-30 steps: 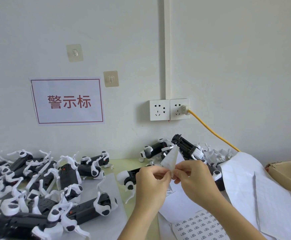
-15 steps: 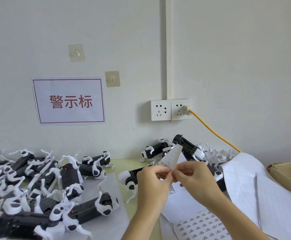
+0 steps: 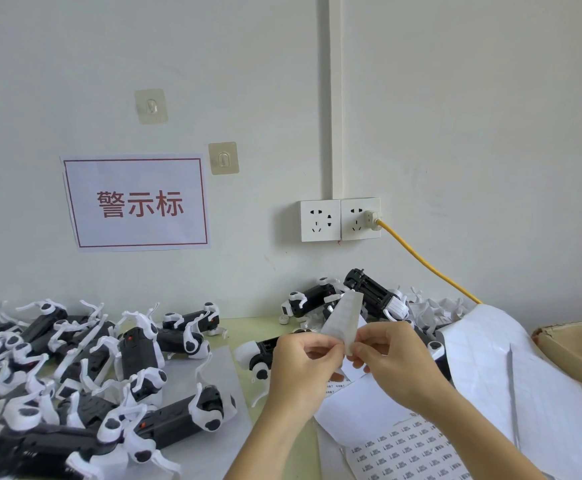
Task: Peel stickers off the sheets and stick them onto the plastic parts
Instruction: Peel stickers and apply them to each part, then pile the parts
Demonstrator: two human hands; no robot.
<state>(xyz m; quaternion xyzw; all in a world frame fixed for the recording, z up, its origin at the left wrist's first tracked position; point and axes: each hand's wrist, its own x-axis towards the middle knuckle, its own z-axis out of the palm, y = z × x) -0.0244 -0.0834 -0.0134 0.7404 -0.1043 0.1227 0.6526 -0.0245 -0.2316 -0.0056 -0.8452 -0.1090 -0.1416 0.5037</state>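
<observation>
Left hand [image 3: 303,367] and right hand [image 3: 391,362] each pinch the lower edge of a small sticker sheet [image 3: 343,318] held upright between them, above the desk [image 3: 248,327].

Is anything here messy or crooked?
Yes. The toy parts lie jumbled on their sides in a heap at left, with more piled by the wall. The sign hangs slightly tilted. Loose white sheets sprawl over each other at right. Both hands pinch a small sticker strip.
</observation>
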